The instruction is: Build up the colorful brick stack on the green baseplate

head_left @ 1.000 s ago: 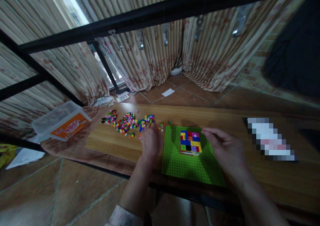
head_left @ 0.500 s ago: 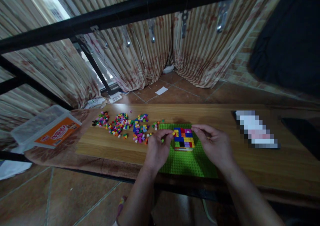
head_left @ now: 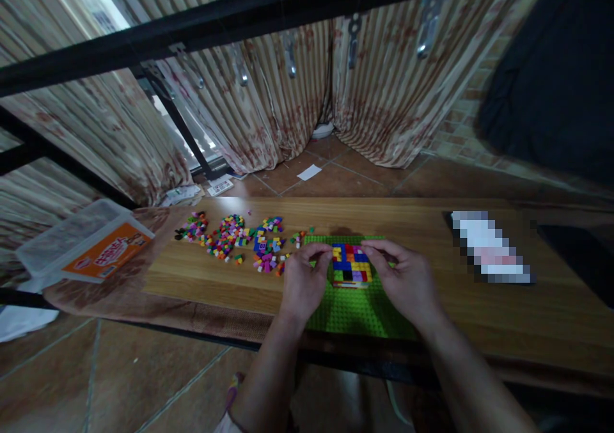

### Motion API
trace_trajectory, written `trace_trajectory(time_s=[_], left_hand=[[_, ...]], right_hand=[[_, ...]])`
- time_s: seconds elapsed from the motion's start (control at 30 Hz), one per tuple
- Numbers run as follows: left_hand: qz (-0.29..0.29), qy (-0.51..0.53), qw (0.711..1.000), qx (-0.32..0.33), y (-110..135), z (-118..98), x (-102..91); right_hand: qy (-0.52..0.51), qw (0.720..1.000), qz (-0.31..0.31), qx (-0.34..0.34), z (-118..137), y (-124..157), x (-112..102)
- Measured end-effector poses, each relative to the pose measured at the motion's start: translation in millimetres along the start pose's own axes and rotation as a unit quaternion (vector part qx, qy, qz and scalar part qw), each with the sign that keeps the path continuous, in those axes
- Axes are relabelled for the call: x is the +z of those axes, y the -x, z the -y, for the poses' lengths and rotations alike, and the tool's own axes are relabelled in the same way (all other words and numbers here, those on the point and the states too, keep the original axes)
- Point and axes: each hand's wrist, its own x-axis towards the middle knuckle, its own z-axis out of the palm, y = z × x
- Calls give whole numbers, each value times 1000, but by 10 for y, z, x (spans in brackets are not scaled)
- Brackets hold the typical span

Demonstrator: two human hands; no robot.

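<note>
A low, squarish build of toy bricks (head_left: 352,267) in blue, yellow, red, black and purple sits on a green studded baseplate (head_left: 355,314). My left hand (head_left: 304,283) is at its left side, thumb and index finger pinched together at the upper left edge. Whatever lies between those fingertips is too small to make out. On the other side, my right hand (head_left: 405,279) has its thumb and index finger against the build's far right corner. The right hand's other fingers are curled and partly hidden.
Piles of loose small bricks (head_left: 230,235) lie left of the baseplate on the wooden tabletop (head_left: 201,286). A clear plastic box (head_left: 67,235) with an orange label stands at the far left. On the right are a pixelated flat object (head_left: 492,247) and a dark slab (head_left: 575,260).
My right hand has shifted slightly left, onto the build's corner. The yellow brick seen in my left fingertips before no longer shows apart from the build.
</note>
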Motion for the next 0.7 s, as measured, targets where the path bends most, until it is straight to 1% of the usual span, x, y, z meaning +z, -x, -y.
trace_trajectory(time_s=[0.2, 0.3, 0.47, 0.7], left_hand=[[-17, 46, 998, -31, 3, -3, 22], [-25, 59, 997, -35, 3, 20, 43], [-42, 20, 999, -11, 21, 48, 77], [-68, 12, 997, -26, 64, 37, 111]], right_hand=[[9, 1000, -1, -7, 32, 5, -2], [6, 1000, 0, -8, 36, 6, -5], [1, 1000, 0, -5, 32, 7, 5], [-1, 1000, 3, 3, 43, 8, 11]])
